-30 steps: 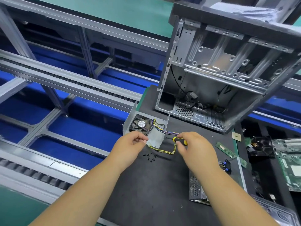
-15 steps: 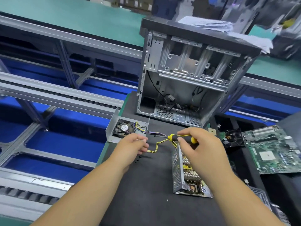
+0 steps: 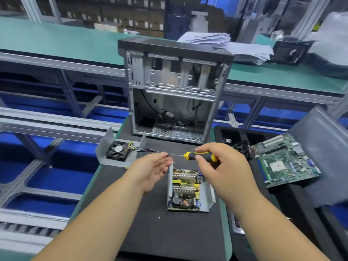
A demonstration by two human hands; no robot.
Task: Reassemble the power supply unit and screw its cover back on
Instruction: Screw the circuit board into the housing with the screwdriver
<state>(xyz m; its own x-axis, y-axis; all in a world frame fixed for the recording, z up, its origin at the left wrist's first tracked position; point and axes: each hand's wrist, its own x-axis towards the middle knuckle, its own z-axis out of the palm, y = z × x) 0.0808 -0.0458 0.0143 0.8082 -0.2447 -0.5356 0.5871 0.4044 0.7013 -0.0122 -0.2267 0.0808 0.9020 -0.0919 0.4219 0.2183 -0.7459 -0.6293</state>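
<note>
Head view: my right hand (image 3: 224, 166) grips the screwdriver (image 3: 200, 156); my left hand (image 3: 152, 170) pinches a screw (image 3: 167, 155) at its tip, which could slip off.

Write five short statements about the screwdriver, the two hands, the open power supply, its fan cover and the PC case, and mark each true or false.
1. The right hand grips the screwdriver by its yellow and black handle. True.
2. The left hand pinches a small screw at the screwdriver's tip. True.
3. The cover with the fan is already fitted over the power supply. False: it lies apart, to the left, and the power supply's circuit board is exposed.
4. The PC case lies flat with its side panel closed. False: it stands upright, its open side facing the camera.
5. The motherboard sits inside the case. False: it lies outside, to the right.
</note>
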